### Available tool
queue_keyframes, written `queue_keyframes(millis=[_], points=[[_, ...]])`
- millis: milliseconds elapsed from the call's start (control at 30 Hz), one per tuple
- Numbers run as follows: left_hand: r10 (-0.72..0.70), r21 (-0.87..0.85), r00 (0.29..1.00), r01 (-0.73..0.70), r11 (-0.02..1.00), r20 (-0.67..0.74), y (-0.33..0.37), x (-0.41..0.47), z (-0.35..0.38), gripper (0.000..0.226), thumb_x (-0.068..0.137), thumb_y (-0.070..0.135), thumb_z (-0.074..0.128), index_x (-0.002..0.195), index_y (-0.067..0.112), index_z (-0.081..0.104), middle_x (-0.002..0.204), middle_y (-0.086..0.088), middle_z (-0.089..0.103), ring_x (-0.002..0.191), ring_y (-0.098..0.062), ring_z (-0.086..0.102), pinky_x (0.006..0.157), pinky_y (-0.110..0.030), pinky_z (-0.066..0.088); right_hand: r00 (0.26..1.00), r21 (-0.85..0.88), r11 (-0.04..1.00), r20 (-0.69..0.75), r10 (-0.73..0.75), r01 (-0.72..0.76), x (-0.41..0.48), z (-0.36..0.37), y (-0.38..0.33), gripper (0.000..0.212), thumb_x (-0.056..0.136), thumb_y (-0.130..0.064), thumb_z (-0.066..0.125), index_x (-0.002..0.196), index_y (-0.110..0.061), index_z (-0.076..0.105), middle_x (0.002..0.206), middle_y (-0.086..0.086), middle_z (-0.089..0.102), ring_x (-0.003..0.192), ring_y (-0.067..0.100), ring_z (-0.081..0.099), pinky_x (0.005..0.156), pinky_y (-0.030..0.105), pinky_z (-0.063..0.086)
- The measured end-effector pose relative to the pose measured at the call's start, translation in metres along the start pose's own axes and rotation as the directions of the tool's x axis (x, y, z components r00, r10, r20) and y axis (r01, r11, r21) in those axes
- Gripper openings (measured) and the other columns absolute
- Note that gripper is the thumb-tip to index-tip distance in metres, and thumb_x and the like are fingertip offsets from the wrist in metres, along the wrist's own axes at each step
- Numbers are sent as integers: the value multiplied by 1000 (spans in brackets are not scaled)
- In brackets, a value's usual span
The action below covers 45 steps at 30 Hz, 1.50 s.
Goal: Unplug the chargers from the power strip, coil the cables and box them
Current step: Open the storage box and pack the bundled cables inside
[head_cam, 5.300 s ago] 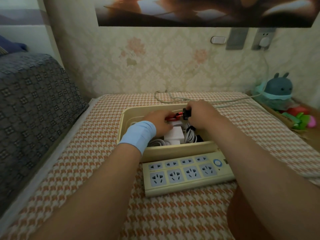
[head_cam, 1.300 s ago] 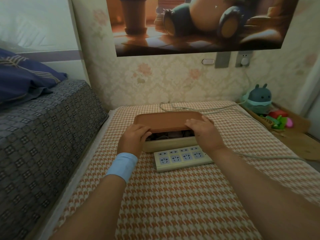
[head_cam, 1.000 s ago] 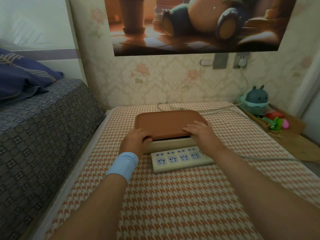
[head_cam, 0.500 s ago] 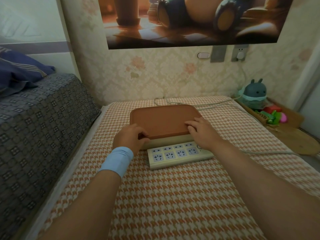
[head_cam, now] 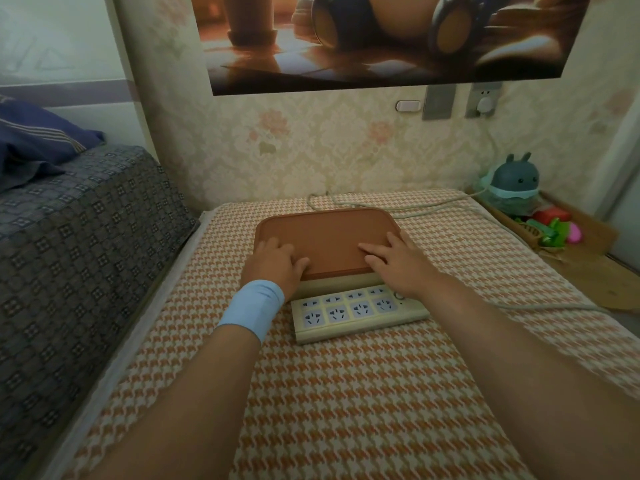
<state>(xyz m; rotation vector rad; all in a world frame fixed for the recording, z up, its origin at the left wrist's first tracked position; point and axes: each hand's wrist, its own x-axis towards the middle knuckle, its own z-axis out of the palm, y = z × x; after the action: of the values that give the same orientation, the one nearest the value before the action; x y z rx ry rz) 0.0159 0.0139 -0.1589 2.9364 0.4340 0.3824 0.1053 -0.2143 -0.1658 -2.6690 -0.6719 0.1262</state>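
While both hands press down on the brown lid (head_cam: 325, 237), the lid sits on the beige box (head_cam: 339, 285). The left hand (head_cam: 273, 265) rests on its near-left corner, and the right hand (head_cam: 394, 261) lies flat, fingers spread, on its near-right corner; neither grips anything. The power strip (head_cam: 360, 313) lies just behind both hands, beside the box.

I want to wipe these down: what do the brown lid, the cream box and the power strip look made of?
Lid: matte, even reddish-brown with a raised rim; wood or wood-toned plastic, no grain discernible. Box: smooth cream wall, rounded edges; likely plastic. Power strip: moulded cream casing, pale blue socket faces; plastic.
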Motion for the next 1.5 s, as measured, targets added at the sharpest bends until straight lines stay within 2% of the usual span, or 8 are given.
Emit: queue_keyframes(millis=[167,333,467,567,667,1033,1333,1500], points=[[-40,49,966,28,998,255,2,17,17,59,100,51,19,155,33,10,164,-3,3,150,-24,3,122,-42,5,999,-67,998,-35,-14,12,7,-1,4,44,106,-53,30,147,-48,44,164,11,24,152,32,11,122,48,15],[-61,199,959,5,980,278,7,37,-6,61,92,66,35,146,36,35,155,-4,29,141,-30,27,110,-47,30,998,-201,979,-51,26,-36,30,-16,-6,35,96,-61,50,125,-43,59,143,10,44,136,32,32,110,49,32],[-80,211,933,4,977,350,9,66,-17,84,72,79,55,138,30,40,148,-14,27,137,-36,25,109,-52,32,994,-247,968,83,76,-53,55,-38,-6,80,78,-73,67,147,-44,41,161,12,24,150,36,15,118,56,22],[-144,192,879,61,980,455,1,89,-13,121,58,85,62,153,29,12,159,-12,5,146,-36,6,114,-56,23,969,-234,972,233,83,-27,82,-48,-5,121,67,-71,78,160,-38,7,169,6,-10,155,33,-5,123,58,15],[-136,181,854,50,982,503,-9,104,-6,137,52,88,61,155,29,-6,161,-6,-17,148,-33,-14,117,-60,10,936,-288,957,342,86,17,110,-55,-8,140,56,-74,81,157,-43,-9,168,1,-16,156,32,1,121,58,20],[-43,55,902,22,998,429,-30,105,15,146,35,101,45,155,32,0,163,-1,-13,149,-28,-13,120,-55,2,880,-341,940,443,171,-11,135,-52,-5,149,49,-82,75,160,-33,-12,167,-5,-20,156,30,-1,123,57,16],[-287,-203,942,320,925,177,-16,42,15,136,48,95,55,154,19,18,164,4,-3,149,-27,12,119,-46,21,969,91,980,188,160,-179,69,-18,15,128,76,-73,66,161,-13,-8,167,0,-23,156,24,1,125,42,15],[-258,-320,953,296,900,157,-19,24,16,128,59,85,62,156,21,9,163,6,-4,149,-21,11,120,-42,21,987,151,976,54,150,-156,43,0,21,120,80,-81,52,161,-14,-6,168,-3,-19,156,23,6,125,42,18]])
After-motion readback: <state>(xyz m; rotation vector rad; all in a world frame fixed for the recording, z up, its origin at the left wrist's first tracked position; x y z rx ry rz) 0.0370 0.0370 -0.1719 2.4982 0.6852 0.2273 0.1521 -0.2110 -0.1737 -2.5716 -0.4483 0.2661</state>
